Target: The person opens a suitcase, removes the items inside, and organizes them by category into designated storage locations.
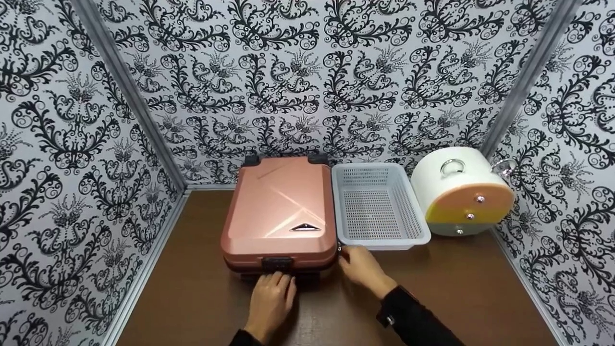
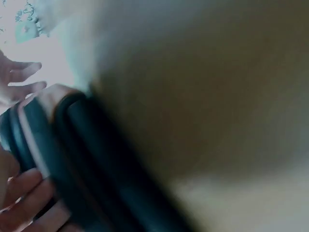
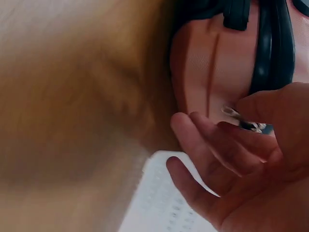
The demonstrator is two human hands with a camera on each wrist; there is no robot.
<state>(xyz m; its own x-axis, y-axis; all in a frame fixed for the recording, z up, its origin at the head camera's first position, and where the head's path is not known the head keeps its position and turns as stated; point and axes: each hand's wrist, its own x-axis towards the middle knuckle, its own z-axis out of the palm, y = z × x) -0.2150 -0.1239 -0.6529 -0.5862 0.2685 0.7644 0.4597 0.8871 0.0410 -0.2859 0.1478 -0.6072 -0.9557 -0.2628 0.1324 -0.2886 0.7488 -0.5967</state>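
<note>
A rose-gold hard-shell suitcase [image 1: 274,206] lies flat on the table, its dark lock [image 1: 277,263] facing me. My right hand [image 1: 365,269] is at the front right corner, where thumb and index finger pinch a small metal zipper pull [image 3: 250,125]; the other fingers are loosely bent. The left hand [image 1: 270,298] touches the front side just below the lock, with fingers extended toward the case. In the left wrist view, its fingers [image 2: 31,198] rest against the dark zipper band [image 2: 41,130].
A light grey perforated basket [image 1: 420,235] stands right beside the suitcase. Farther right is a rounded white drawer box [image 1: 451,163] with orange, yellow and grey drawers. Patterned walls [image 1: 298,72] enclose the brown table [image 1: 187,283] at the back and sides.
</note>
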